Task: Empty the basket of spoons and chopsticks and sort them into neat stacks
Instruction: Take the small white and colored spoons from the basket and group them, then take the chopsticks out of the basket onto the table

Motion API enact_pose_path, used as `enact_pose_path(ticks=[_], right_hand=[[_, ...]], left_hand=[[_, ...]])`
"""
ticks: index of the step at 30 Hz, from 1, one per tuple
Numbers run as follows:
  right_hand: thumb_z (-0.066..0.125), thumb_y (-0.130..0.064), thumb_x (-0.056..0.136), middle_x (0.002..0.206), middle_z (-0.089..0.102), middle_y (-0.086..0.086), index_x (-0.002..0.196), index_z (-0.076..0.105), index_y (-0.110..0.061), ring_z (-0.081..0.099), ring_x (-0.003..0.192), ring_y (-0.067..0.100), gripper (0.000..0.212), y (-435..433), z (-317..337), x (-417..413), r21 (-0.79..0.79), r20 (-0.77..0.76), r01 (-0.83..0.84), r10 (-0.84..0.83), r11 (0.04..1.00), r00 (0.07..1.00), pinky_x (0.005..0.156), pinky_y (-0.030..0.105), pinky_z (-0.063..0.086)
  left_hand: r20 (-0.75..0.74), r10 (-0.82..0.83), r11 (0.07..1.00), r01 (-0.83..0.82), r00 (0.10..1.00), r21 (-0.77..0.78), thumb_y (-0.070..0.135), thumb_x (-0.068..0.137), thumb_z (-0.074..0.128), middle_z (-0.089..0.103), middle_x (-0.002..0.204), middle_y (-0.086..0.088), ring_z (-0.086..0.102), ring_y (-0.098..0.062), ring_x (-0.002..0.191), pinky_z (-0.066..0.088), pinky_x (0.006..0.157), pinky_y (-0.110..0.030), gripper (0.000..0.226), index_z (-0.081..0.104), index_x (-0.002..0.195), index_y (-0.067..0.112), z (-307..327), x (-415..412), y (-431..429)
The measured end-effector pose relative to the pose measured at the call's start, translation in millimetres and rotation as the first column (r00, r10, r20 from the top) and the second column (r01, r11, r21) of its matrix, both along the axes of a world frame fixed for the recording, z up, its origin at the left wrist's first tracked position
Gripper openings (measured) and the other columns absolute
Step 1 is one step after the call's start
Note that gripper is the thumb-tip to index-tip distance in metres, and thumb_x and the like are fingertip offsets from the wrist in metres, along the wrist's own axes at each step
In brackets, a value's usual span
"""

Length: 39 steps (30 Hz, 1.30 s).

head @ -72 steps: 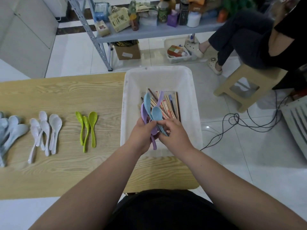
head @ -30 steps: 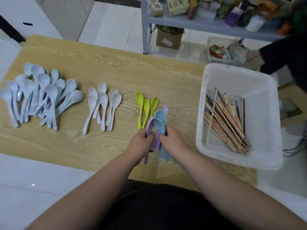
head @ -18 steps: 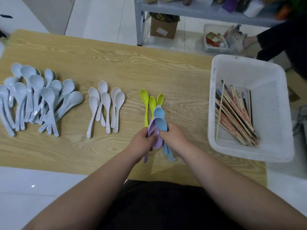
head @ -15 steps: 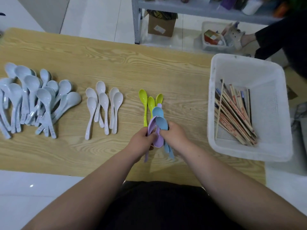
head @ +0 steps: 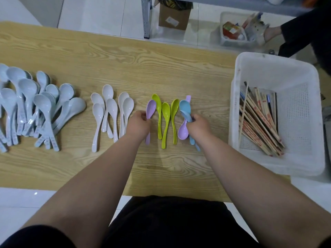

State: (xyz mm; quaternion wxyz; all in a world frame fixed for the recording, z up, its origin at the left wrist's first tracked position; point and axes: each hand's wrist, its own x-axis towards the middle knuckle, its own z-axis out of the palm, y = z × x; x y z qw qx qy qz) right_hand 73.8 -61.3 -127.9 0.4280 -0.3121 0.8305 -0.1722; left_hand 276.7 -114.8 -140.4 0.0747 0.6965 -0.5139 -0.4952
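Seen from the head camera, the left hand (head: 138, 123) pinches one purple spoon (head: 151, 108) by its neck, just left of the green spoons (head: 166, 115), seemingly to start its own colour row. The right hand (head: 198, 127) grips a bunch of blue and purple spoons (head: 184, 108) just right of them. Further right, the basket (head: 275, 63) holds only chopsticks (head: 259, 126).

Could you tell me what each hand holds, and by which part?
Left hand pinches a purple spoon at its neck; right hand grips blue and purple spoons mid-handle.
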Motion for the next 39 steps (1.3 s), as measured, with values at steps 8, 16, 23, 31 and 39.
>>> enact_pose_path(ticks=[8, 16, 23, 31, 39], right_hand=[[0.054, -0.013, 0.094, 0.101, 0.067, -0.007, 0.119, 0.065, -0.022, 0.063, 0.094, 0.014, 0.029, 2.5, -14.8, 26.2, -0.069, 0.067, -0.034, 0.039, 0.997, 0.997, 0.076, 0.027, 0.042], [0.055, -0.017, 0.096, 0.085, 0.060, -0.014, 0.099, 0.053, -0.030, 0.061, 0.081, 0.013, 0.014, 14.2, -25.2, 37.0, -0.090, 0.013, -0.135, 0.137, 0.987, 0.991, 0.060, 0.023, 0.039], [0.058, -0.025, 0.089, 0.125, 0.053, 0.013, 0.135, 0.047, -0.015, 0.052, 0.114, 0.033, 0.048, 14.2, -26.8, 42.3, 0.012, -0.192, -0.366, 0.361, 0.931, 0.913, 0.093, 0.040, 0.046], [0.053, -0.033, 0.088, 0.123, 0.058, 0.015, 0.126, 0.054, -0.016, 0.051, 0.119, 0.037, 0.042, 37.0, -5.2, 28.9, 0.152, -0.208, -0.618, 0.636, 0.772, 0.743, 0.099, 0.039, 0.044], [0.042, -0.026, 0.087, 0.111, 0.064, 0.008, 0.114, 0.068, -0.010, 0.058, 0.106, 0.031, 0.040, 93.0, 59.1, -9.5, -0.113, -0.580, -0.780, 0.596, 0.615, 0.555, 0.095, 0.043, 0.047]], left_hand=[[0.118, -0.116, 0.965, 0.140, 0.986, -0.223, 0.020, 0.081, 0.063, 0.053, 0.121, -0.012, 0.056, -0.028, 0.107, 0.048, 0.092, -0.040, 0.050, 0.055, 0.130, 0.013, -16.4, 0.3, 21.0], [0.278, -0.410, 0.804, 0.488, 0.869, -0.340, 0.035, 0.071, 0.045, 0.060, 0.114, -0.027, 0.060, -0.046, 0.098, 0.051, 0.091, -0.051, 0.068, 0.062, 0.124, -0.004, -27.0, 11.0, 58.1], [0.447, -0.557, 0.645, 0.704, 0.700, -0.298, 0.037, 0.079, 0.042, 0.059, 0.125, -0.021, 0.059, -0.043, 0.098, 0.048, 0.091, -0.048, 0.068, 0.056, 0.136, 0.003, -25.3, 15.6, 59.2], [0.518, -0.645, 0.603, 0.791, 0.561, -0.106, 0.028, 0.085, 0.053, 0.030, 0.159, -0.010, 0.035, -0.035, 0.137, 0.032, 0.114, -0.044, 0.077, 0.027, 0.156, 0.016, -9.0, 15.9, 63.8], [0.501, -0.620, 0.537, 0.792, 0.604, -0.290, 0.015, 0.080, 0.061, 0.060, 0.132, -0.015, 0.054, -0.039, 0.124, 0.047, 0.099, -0.047, 0.058, 0.054, 0.137, 0.005, 31.8, -23.0, 74.6]])
